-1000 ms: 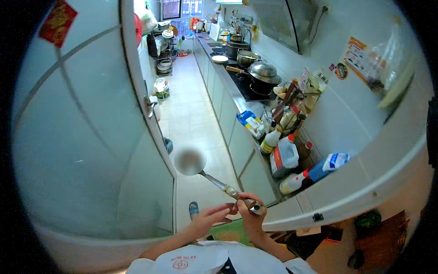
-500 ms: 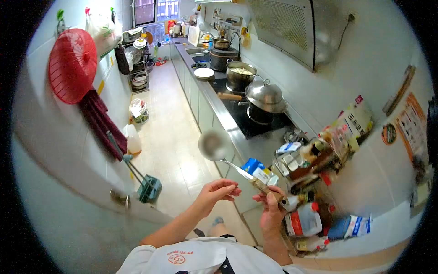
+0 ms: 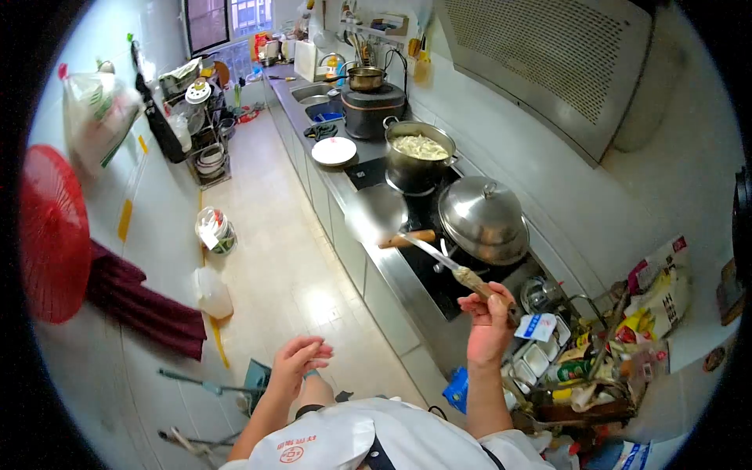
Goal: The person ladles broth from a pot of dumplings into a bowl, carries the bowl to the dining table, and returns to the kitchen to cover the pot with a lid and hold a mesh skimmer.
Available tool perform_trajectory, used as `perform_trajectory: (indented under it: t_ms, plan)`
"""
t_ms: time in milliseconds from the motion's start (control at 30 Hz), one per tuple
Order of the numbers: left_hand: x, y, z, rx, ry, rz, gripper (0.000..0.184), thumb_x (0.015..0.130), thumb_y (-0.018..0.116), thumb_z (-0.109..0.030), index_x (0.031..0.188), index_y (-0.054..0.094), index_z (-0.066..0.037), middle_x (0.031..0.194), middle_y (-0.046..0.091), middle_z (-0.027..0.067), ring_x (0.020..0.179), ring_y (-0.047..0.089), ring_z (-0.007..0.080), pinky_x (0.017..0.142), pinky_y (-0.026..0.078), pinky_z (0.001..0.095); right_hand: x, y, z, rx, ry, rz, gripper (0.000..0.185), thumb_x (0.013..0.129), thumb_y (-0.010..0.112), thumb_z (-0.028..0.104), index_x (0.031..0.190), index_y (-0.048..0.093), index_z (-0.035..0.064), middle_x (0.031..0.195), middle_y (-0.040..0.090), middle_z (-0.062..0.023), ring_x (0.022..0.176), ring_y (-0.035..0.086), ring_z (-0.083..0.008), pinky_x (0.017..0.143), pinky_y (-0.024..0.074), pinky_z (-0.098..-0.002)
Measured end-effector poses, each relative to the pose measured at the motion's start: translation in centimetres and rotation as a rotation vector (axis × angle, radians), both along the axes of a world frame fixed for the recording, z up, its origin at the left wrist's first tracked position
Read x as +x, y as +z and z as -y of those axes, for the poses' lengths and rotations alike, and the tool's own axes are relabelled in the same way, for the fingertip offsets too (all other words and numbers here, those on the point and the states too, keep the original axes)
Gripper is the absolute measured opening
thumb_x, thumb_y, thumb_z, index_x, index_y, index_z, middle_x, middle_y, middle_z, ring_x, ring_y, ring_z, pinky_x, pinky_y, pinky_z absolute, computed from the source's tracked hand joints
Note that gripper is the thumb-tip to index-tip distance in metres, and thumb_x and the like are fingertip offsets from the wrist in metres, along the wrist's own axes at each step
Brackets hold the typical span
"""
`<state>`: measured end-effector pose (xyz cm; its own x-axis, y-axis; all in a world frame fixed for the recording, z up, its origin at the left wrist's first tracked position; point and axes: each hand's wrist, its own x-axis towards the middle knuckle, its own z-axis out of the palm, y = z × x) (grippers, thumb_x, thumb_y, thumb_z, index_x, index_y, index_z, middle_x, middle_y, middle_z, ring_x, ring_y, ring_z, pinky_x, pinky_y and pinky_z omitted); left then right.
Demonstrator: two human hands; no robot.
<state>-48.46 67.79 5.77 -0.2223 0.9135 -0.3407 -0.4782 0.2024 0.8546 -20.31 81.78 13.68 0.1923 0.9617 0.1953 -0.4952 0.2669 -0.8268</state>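
Note:
My right hand point(image 3: 489, 313) is closed around the wooden handle of a long metal ladle point(image 3: 427, 247). Its round, blurred head reaches out over the counter's front edge, near the stove. Lower left, my left hand point(image 3: 298, 360) hangs over the floor with fingers stretched out, holding nothing. Beyond the ladle, a wok with a domed steel lid point(image 3: 484, 218) sits on the stove, its wooden handle point(image 3: 409, 238) pointing left. Behind it stands an uncovered steel pot point(image 3: 420, 160) with pale food inside.
A white plate point(image 3: 334, 150) lies on the counter before the sink point(image 3: 312, 95). A dark cooker point(image 3: 374, 111) carries a small pan point(image 3: 365, 77). Seasoning boxes point(image 3: 537, 360) and packets crowd the right corner. Along the left stand a plastic jug point(image 3: 213, 293) and a bucket point(image 3: 216, 230).
My view has turned rightward and moved closer to the stove. The ladle in my right hand has come over the counter edge. My left hand has moved away from it, down and left.

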Motion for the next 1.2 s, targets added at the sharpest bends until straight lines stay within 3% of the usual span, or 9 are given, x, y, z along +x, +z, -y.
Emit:
perform_trajectory:
  t_ms: [167,433,700,967,1200]
  plan:
    - [-11.3,-3.2,-8.0,-0.044,0.053,0.082,0.028,0.088,0.056,-0.016,0.107,0.056,0.004,0.096,0.065,0.0162,0.086,0.064,0.0214,0.073,0.053,0.0304,-5.4,-0.6,-9.6,0.113,-0.251,0.132,0.030,0.087,0.054,0.017,0.112,0.051,0.0001,0.085,0.063,-0.0119,0.075,0.063,-0.0224,0.075,0.0521,-0.0336]
    - [-25.3,1.3,-26.0,0.014,-0.172,-0.012,0.026,0.087,0.058,-0.014,0.107,0.057,0.003,0.095,0.065,0.0151,0.088,0.064,0.0208,0.074,0.051,0.0295,-14.5,1.9,-22.8,0.124,-0.435,0.403,0.028,0.086,0.060,0.011,0.110,0.054,-0.0031,0.090,0.064,-0.0128,0.079,0.065,-0.0212,0.078,0.0516,-0.0332]
    - [-25.6,1.7,-40.1,0.067,-0.494,0.074,0.026,0.087,0.059,-0.014,0.107,0.058,0.003,0.097,0.066,0.0149,0.090,0.064,0.0221,0.077,0.051,0.0316,-17.5,0.1,-33.7,0.110,-0.331,0.720,0.020,0.082,0.060,-0.002,0.102,0.061,0.0001,0.099,0.063,-0.0099,0.081,0.066,-0.0185,0.074,0.0517,-0.0287]
    - [-27.9,-0.2,-51.3,-0.038,-0.400,0.102,0.026,0.085,0.059,-0.013,0.106,0.058,0.002,0.096,0.066,0.0146,0.089,0.064,0.0218,0.077,0.051,0.0327,-18.4,-2.4,-43.4,0.043,-0.102,0.842,0.023,0.078,0.064,-0.004,0.100,0.063,0.0001,0.098,0.061,-0.0106,0.084,0.065,-0.0191,0.073,0.0533,-0.0285]
    - [-28.3,-0.6,-59.4,-0.100,-0.561,0.161,0.028,0.085,0.058,-0.014,0.108,0.056,0.003,0.097,0.064,0.0159,0.090,0.063,0.0221,0.078,0.051,0.0330,-20.8,-3.3,-48.4,0.104,-0.266,1.139,0.029,0.073,0.070,-0.001,0.101,0.065,0.0053,0.096,0.064,-0.0096,0.085,0.063,-0.0207,0.072,0.0503,-0.0298]
